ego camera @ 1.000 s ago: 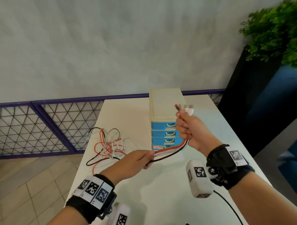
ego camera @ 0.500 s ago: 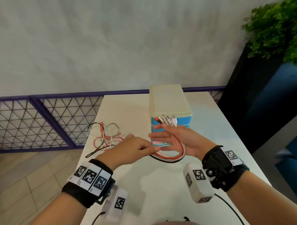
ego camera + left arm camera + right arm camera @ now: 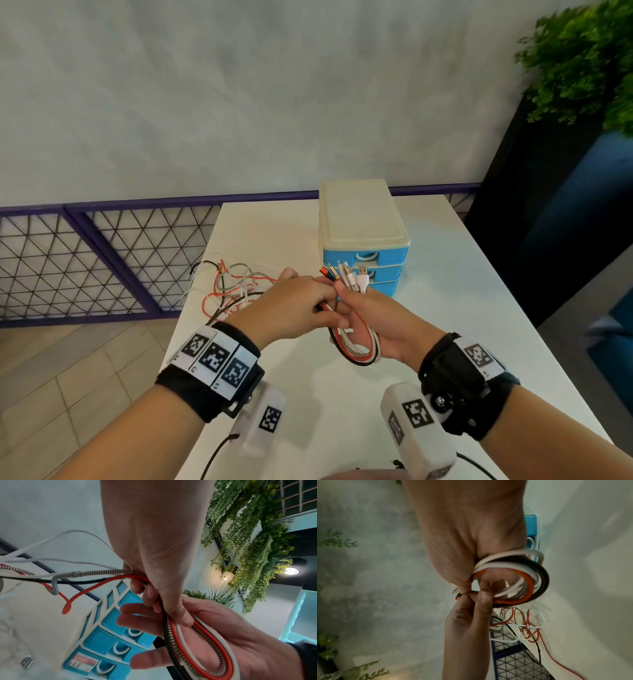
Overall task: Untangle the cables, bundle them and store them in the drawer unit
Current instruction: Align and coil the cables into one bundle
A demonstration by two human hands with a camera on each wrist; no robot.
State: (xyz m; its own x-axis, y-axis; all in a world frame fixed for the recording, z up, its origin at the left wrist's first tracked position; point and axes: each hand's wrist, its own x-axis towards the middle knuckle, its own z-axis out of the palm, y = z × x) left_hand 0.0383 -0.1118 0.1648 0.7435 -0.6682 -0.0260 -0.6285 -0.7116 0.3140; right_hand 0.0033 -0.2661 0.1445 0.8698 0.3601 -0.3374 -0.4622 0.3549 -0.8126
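Note:
A bundle of red, white, black and braided cables (image 3: pixel 356 349) hangs as a loop round my right hand (image 3: pixel 373 318), in front of the blue drawer unit (image 3: pixel 363 236). The right thumb pins the plug ends (image 3: pixel 346 277), which stick up past the fingers. My left hand (image 3: pixel 301 301) grips the trailing strands right against the right fingers. In the left wrist view the loop (image 3: pixel 173 628) lies across the right palm (image 3: pixel 223 635). The right wrist view shows the coil (image 3: pixel 530 582) round that hand. The rest of the cables (image 3: pixel 233 291) lie tangled on the white table (image 3: pixel 462 308) to the left.
The drawer unit has a cream top and its blue drawers are closed. A purple mesh railing (image 3: pixel 102 260) runs behind and left of the table. A dark planter with green plants (image 3: pixel 582 68) stands at the right. Wood floor lies below on the left.
My right hand came down from beside the drawer unit toward me. My left hand rose and swept the strands round it, forming a loop, and the hands now touch.

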